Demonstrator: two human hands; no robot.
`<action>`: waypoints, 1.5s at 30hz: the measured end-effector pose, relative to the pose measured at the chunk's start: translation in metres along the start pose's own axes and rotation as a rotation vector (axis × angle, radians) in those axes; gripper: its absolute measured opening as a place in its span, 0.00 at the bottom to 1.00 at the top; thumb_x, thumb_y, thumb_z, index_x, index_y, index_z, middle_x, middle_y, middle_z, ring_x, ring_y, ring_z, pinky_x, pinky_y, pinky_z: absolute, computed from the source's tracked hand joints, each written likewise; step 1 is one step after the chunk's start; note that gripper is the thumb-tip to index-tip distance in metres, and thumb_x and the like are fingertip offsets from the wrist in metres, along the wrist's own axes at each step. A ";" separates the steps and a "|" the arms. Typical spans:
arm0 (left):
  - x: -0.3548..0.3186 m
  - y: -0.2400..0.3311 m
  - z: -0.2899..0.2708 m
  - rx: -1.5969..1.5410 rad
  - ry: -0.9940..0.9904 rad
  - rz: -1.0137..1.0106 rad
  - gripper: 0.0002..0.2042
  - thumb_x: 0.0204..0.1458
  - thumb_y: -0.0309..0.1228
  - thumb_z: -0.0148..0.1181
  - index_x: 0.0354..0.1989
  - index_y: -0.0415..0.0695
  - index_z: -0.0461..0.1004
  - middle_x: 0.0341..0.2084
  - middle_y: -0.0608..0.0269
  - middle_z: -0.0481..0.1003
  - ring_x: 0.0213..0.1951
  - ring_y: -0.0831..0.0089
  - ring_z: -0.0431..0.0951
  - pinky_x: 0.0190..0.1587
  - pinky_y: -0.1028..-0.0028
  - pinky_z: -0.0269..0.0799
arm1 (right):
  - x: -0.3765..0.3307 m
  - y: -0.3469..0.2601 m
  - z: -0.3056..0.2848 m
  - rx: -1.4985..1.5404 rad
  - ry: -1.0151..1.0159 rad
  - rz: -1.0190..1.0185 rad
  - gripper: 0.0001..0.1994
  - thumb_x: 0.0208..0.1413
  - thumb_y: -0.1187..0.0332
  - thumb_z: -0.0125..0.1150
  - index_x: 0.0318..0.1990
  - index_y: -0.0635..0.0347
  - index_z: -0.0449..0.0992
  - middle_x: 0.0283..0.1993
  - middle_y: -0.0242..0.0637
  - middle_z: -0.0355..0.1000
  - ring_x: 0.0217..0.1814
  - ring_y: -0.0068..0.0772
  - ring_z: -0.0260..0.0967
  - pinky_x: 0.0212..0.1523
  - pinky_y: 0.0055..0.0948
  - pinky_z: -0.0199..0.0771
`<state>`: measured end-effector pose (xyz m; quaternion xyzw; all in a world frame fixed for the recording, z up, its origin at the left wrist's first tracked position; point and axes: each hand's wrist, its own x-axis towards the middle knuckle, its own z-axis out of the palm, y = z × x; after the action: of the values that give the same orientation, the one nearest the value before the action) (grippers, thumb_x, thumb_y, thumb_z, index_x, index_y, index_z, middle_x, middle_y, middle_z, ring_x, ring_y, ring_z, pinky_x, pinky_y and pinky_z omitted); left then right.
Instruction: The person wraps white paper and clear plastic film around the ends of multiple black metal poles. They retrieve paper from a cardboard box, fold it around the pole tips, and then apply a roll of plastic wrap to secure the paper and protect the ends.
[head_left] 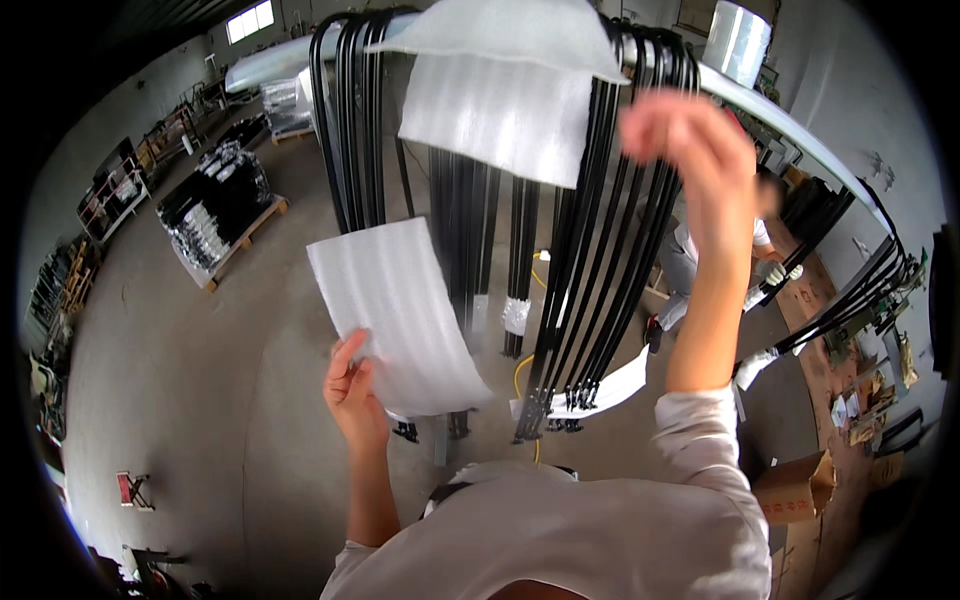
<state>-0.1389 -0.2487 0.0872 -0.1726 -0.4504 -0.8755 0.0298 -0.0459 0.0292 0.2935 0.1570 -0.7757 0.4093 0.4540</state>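
Note:
My left hand (357,400) grips the lower left edge of a white foam sheet (395,315), which hangs tilted in front of a row of black tubes (605,250). Motion smears my raised right hand (700,165), so its fingers are hard to read. It is nearest the upper ends of the right-hand tubes and seems to hold no sheet. Between the tube groups, another white foam sheet (500,110) drapes over the overhead rail. The tubes hang from this rail, their lower ends carrying small black fittings.
A co-worker in white gloves (775,272) crouches at right beside more hanging black tubes (850,310). The pale rail (800,130) curves overhead. Wrapped black goods (215,205) sit on a pallet at left. An open cardboard box (795,487) is at lower right, a small stool (133,490) at lower left.

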 end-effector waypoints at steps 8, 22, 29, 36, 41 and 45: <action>-0.078 -0.047 -0.013 0.313 -0.275 -0.394 0.16 0.42 0.16 0.48 0.41 0.39 0.70 0.42 0.67 0.63 0.37 0.81 0.64 0.40 0.82 0.61 | -0.245 0.039 0.081 0.357 -0.263 0.871 0.24 0.52 0.65 0.50 0.54 0.64 0.54 0.44 0.42 0.63 0.43 0.28 0.63 0.42 0.25 0.64; -0.051 -0.038 0.045 0.147 -0.469 -0.270 0.16 0.41 0.15 0.44 0.40 0.36 0.69 0.42 0.65 0.63 0.38 0.80 0.65 0.41 0.82 0.61 | 0.017 0.044 0.004 -1.091 0.137 -0.317 0.42 0.32 0.76 0.61 0.59 0.44 0.48 0.61 0.51 0.37 0.64 0.54 0.32 0.56 0.61 0.27; -0.056 -0.037 0.043 0.110 -0.444 -0.270 0.16 0.42 0.16 0.45 0.42 0.35 0.68 0.42 0.63 0.62 0.35 0.76 0.70 0.40 0.81 0.64 | 0.067 0.059 0.006 -1.038 0.003 -0.581 0.18 0.38 0.76 0.55 0.40 0.45 0.70 0.56 0.37 0.56 0.64 0.43 0.41 0.59 0.56 0.26; -0.053 -0.034 0.051 0.118 -0.435 -0.250 0.15 0.42 0.16 0.45 0.40 0.34 0.68 0.41 0.64 0.63 0.33 0.78 0.69 0.38 0.81 0.63 | 0.047 0.002 -0.080 0.141 0.306 0.023 0.12 0.52 0.66 0.49 0.41 0.63 0.68 0.40 0.39 0.69 0.39 0.26 0.67 0.40 0.25 0.66; -0.057 -0.041 0.076 0.115 -0.599 -0.218 0.14 0.43 0.18 0.46 0.41 0.35 0.68 0.41 0.63 0.64 0.36 0.80 0.67 0.39 0.82 0.62 | -0.012 -0.030 -0.176 -0.037 0.396 -0.150 0.10 0.49 0.69 0.46 0.35 0.67 0.68 0.22 0.34 0.64 0.19 0.20 0.59 0.19 0.17 0.61; -0.059 -0.052 0.109 0.085 -0.741 -0.233 0.14 0.45 0.20 0.47 0.42 0.34 0.68 0.41 0.63 0.63 0.38 0.80 0.66 0.39 0.82 0.62 | -0.018 -0.057 -0.246 -0.137 0.498 0.239 0.15 0.43 0.75 0.41 0.41 0.67 0.65 0.32 0.39 0.70 0.30 0.24 0.69 0.31 0.17 0.69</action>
<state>-0.0643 -0.1371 0.0858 -0.4234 -0.4830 -0.7319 -0.2275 0.1409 0.1828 0.3685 -0.0721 -0.6793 0.4324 0.5885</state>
